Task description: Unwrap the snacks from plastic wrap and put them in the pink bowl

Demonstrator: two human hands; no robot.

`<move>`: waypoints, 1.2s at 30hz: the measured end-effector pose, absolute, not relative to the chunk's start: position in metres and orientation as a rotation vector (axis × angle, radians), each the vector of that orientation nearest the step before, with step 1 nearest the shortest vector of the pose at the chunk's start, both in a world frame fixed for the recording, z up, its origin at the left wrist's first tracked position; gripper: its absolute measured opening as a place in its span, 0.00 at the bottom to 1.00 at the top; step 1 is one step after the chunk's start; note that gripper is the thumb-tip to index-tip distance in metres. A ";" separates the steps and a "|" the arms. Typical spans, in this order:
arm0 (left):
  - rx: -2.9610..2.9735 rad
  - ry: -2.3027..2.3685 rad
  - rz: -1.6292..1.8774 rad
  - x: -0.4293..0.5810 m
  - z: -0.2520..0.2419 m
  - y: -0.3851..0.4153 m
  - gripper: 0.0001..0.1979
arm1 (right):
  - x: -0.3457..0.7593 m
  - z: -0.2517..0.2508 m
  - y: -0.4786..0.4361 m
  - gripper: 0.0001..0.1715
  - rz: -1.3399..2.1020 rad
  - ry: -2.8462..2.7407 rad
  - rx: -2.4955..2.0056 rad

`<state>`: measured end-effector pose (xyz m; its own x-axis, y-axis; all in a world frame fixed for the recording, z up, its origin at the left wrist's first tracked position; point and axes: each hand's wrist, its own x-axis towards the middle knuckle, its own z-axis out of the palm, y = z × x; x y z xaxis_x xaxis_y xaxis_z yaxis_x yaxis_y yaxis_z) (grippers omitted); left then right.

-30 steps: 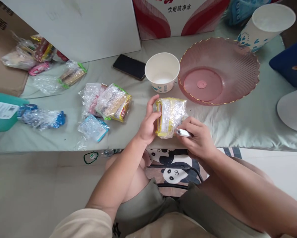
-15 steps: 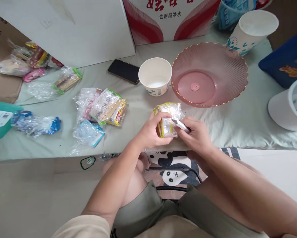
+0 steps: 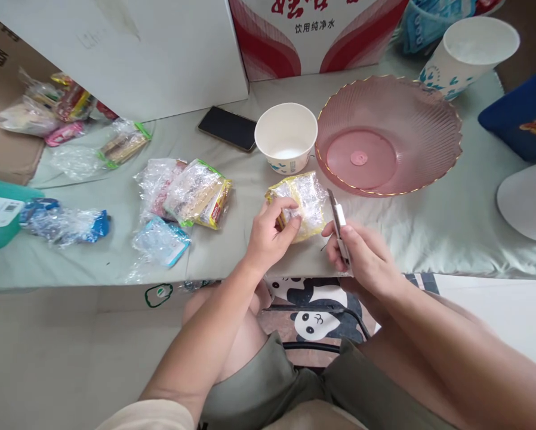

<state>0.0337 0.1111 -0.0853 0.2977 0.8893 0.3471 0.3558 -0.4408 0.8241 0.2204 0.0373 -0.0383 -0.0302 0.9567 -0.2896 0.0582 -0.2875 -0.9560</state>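
A clear plastic packet with yellow edges [image 3: 311, 200] lies near the table's front edge. My left hand [image 3: 268, 236] grips its left side, thumb and index finger bent together over the wrapper. In my right hand [image 3: 366, 251] is a white utility knife [image 3: 340, 226], its blade showing and pointing up and away from me. The knife is just right of the packet, apart from it. Behind the packet stands a white paper bowl [image 3: 286, 134], and to the right of that a pink ribbed bowl with a gold rim [image 3: 387, 173].
Several wrapped packets [image 3: 191, 194] lie left of my hands, with crumpled blue wrapping [image 3: 64, 224] farther left. A black phone [image 3: 227, 128] rests behind. White boxes [image 3: 182, 65] line the back. Paper cups [image 3: 480, 45] and a white container [image 3: 525, 200] stand at the right.
My right hand has drawn the knife away from the packet to the right and turned its blade upward. The packet now lies flatter, and my left thumb has moved onto its top.
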 end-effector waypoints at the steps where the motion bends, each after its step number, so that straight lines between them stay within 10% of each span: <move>1: 1.969 1.082 1.109 0.034 -0.085 0.111 0.06 | 0.219 -0.038 0.039 0.29 1.494 -1.094 -1.446; 26: 1.505 1.284 1.595 0.027 -0.093 0.122 0.12 | 0.223 -0.033 0.043 0.24 1.837 -1.379 -1.708; 36: 1.714 1.436 1.236 0.024 -0.088 0.112 0.28 | 0.263 -0.056 0.045 0.18 -0.005 -2.060 -2.058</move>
